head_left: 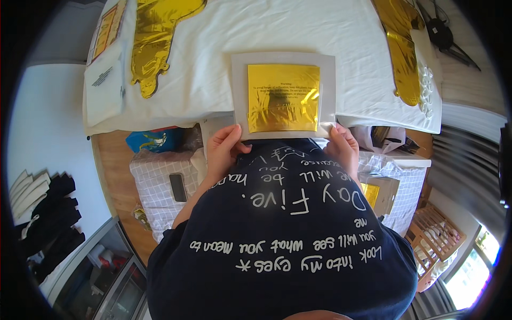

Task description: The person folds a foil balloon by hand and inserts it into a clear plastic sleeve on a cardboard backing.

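I hold a flat square grey card or sleeve (240, 93) by its two near corners, at the front edge of the white-covered table. Centred on it is a folded gold foil piece (284, 117) in clear plastic printed with small dark text; whether the plastic lies on the grey square or inside it I cannot tell. My left hand (223, 151) pinches the near left corner between thumb and fingers. At the near right corner, my right hand (344, 150) grips in the same way.
Uninflated gold foil balloons (151, 45) (404, 58) lie at the table's left and right. White packets (106, 88) rest at the left edge, clear rings (426, 93) at the right. Below, a phone (178, 187) sits on checked cloth, and another gold packet (370, 193) lies to the right.
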`<action>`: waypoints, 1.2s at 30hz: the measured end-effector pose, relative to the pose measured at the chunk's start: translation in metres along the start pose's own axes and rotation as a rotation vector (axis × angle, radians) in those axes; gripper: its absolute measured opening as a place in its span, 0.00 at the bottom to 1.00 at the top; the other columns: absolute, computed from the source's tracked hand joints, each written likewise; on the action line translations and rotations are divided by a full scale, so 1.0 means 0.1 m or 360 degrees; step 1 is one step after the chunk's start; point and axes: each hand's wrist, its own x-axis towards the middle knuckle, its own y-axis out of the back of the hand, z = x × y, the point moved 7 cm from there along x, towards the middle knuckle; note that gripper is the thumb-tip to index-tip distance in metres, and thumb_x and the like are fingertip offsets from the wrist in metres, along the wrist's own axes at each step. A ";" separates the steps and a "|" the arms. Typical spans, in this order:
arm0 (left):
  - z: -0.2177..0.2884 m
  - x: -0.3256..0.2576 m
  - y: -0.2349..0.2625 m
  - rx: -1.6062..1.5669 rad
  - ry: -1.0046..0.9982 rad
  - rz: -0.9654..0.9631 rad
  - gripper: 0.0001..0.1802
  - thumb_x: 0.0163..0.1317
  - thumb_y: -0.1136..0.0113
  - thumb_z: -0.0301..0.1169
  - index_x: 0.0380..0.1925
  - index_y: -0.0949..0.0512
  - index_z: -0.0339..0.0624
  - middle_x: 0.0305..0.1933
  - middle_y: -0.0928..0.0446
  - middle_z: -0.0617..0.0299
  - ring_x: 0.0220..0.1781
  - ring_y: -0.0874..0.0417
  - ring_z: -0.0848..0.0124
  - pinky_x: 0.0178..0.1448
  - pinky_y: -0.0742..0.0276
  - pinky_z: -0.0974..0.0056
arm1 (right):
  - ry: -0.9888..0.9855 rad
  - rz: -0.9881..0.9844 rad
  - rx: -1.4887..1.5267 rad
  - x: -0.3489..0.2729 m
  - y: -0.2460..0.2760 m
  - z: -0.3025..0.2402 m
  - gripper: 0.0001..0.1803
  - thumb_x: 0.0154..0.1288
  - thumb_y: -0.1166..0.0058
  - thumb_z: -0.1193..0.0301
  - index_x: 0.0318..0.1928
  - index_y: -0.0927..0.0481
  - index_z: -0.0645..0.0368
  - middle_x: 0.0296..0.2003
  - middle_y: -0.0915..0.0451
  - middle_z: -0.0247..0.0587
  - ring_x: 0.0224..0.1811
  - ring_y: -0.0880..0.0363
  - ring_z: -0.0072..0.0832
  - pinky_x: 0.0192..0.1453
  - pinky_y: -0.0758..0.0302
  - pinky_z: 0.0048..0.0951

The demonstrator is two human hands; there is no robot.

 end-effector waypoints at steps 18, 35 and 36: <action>-0.36 0.07 -0.88 0.1132 0.0156 -0.1214 0.15 0.75 0.39 0.44 0.45 0.20 0.43 0.40 0.22 0.66 0.37 0.22 0.78 0.41 0.26 0.69 | -0.0118 -0.0573 -0.1142 0.10 -0.40 -0.04 0.22 0.73 0.34 0.56 0.52 0.18 0.64 0.38 0.14 0.34 0.35 0.18 0.20 0.46 0.24 0.22; 0.30 0.20 -0.26 0.0673 -0.0341 -0.0089 0.28 0.84 0.60 0.53 0.27 0.26 0.50 0.19 0.32 0.70 0.21 0.37 0.78 0.28 0.42 0.69 | -0.0317 -0.0624 -0.0933 0.03 -0.32 0.02 0.21 0.80 0.44 0.54 0.35 0.13 0.57 0.25 0.15 0.29 0.22 0.30 0.10 0.27 0.37 0.18; 0.32 0.30 0.00 0.0519 -0.0476 -0.0113 0.29 0.84 0.63 0.52 0.24 0.29 0.51 0.18 0.36 0.71 0.20 0.40 0.77 0.28 0.43 0.68 | -0.0318 -0.0626 -0.0937 0.03 -0.31 0.02 0.21 0.80 0.44 0.54 0.35 0.13 0.57 0.25 0.15 0.29 0.22 0.30 0.10 0.27 0.37 0.18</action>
